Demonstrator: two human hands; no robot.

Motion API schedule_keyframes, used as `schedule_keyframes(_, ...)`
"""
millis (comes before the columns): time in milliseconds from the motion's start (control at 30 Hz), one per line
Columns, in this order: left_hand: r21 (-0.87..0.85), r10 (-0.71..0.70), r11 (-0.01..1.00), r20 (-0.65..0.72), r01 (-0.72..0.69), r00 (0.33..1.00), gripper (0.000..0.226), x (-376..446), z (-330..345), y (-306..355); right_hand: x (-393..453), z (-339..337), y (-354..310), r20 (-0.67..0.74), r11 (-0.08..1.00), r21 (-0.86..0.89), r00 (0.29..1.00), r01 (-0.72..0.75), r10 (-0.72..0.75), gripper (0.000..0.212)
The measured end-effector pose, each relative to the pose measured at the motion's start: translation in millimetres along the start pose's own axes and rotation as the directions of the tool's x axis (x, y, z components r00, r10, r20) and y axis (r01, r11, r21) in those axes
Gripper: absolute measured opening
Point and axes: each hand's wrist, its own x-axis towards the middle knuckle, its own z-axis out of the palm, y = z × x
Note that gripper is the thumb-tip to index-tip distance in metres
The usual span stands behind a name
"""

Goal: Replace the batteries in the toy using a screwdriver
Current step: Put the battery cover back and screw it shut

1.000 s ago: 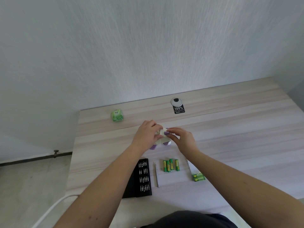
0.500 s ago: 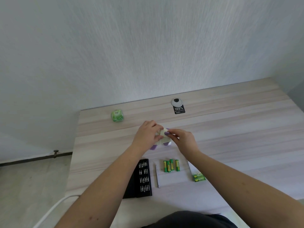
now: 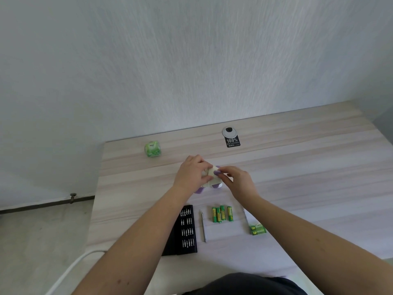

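My left hand (image 3: 194, 174) curls over the cream and purple toy (image 3: 211, 180) in the middle of the table (image 3: 297, 167), gripping it from the left, while my right hand (image 3: 236, 179) pinches its top edge with thumb and fingertips. Nearer to me lie four green batteries (image 3: 221, 213), the thin screwdriver (image 3: 203, 226) just left of them, and the black bit case (image 3: 185, 229) beside it.
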Motion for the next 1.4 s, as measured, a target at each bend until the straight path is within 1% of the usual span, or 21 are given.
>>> schedule_keyframes(67,-0.004,-0.005,1.000,0.018,0.006,1.000,0.047,0,0,0,0,2,-4,-0.001,0.996,0.078,0.999,-0.044,0.044,0.020)
schedule_keyframes(167,0.031,-0.004,1.000,0.041,0.002,0.999,0.053,0,-1,1,4,5,-13,0.016,0.989,0.119,0.996,-0.092,0.091,0.018)
schedule_keyframes(233,0.047,0.007,0.999,0.057,-0.010,0.998,0.055,1,-2,0,8,7,-19,0.041,0.977,0.146,0.988,-0.154,0.149,0.019)
schedule_keyframes(467,0.064,0.022,0.998,0.067,-0.027,0.997,0.057,1,-1,-3,16,10,-31,0.103,0.887,0.323,0.944,-0.331,0.314,0.025)
schedule_keyframes(600,0.088,0.015,0.996,0.063,-0.020,0.998,0.065,2,1,-2,18,10,-32,0.142,0.854,0.364,0.928,-0.372,0.343,0.028)
schedule_keyframes(700,0.096,0.005,0.995,0.068,-0.012,0.998,0.074,2,1,-2,21,10,-33,0.170,0.825,0.412,0.922,-0.387,0.348,0.039)
schedule_keyframes(800,0.109,0.011,0.994,0.066,-0.018,0.998,0.078,2,3,-3,25,6,-35,0.234,0.809,0.400,0.901,-0.431,0.364,0.050)
schedule_keyframes(900,0.111,0.016,0.994,0.063,-0.023,0.998,0.079,2,5,-5,29,5,-35,0.304,0.796,0.366,0.871,-0.481,0.386,0.053)
schedule_keyframes(967,0.105,0.015,0.994,0.062,-0.022,0.998,0.079,3,5,-5,30,6,-36,0.303,0.818,0.329,0.873,-0.472,0.382,0.049)
schedule_keyframes(1067,0.091,0.012,0.996,0.061,-0.017,0.998,0.078,4,5,-5,30,6,-38,0.307,0.823,0.319,0.873,-0.469,0.379,0.044)
schedule_keyframes(1267,0.088,0.016,0.996,0.057,-0.021,0.998,0.076,1,6,-6,36,5,-44,0.333,0.784,0.308,0.833,-0.539,0.441,0.045)
schedule_keyframes(1333,0.084,0.019,0.996,0.054,-0.024,0.998,0.076,2,6,-6,38,5,-46,0.325,0.798,0.278,0.834,-0.535,0.446,0.044)
schedule_keyframes(1400,0.075,0.021,0.997,0.044,-0.025,0.999,0.075,3,5,-6,36,5,-47,0.309,0.824,0.257,0.851,-0.505,0.425,0.041)
